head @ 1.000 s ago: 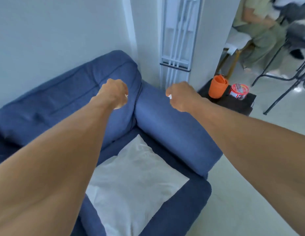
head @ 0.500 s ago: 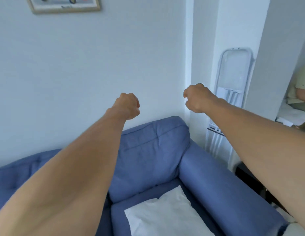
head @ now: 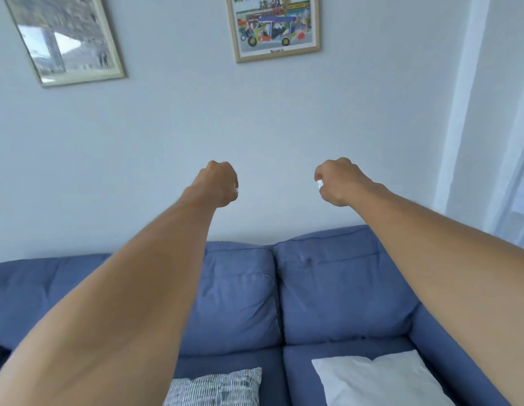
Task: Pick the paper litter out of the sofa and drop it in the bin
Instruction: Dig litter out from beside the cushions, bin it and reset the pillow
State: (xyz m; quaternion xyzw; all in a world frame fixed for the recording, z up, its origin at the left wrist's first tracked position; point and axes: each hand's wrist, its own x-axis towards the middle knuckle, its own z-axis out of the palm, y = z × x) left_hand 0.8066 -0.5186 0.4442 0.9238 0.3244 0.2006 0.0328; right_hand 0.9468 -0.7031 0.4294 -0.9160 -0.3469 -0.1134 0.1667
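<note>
Head view: the blue sofa (head: pixel 342 288) runs across the lower frame, its back cushions meeting the pale wall (head: pixel 269 118). Two framed pictures (head: pixel 277 24) hang high on that wall, well above the hands. On the seat, a white cushion (head: pixel 380 379) lies at the right by the armrest and a patterned cushion (head: pixel 217 388) lies left of it, a strip of bare seat between them. Both bare forearms reach forward and up over the seat, side by side and apart, in free air in front of the wall. The left hand (head: pixel 218 183) is curled into a fist, knuckles up; what it may enclose is hidden. The right hand (head: pixel 338 181) is curled too, its fingertips pinching a small white paper scrap (head: pixel 319 183) that sticks out on its inner side.
</note>
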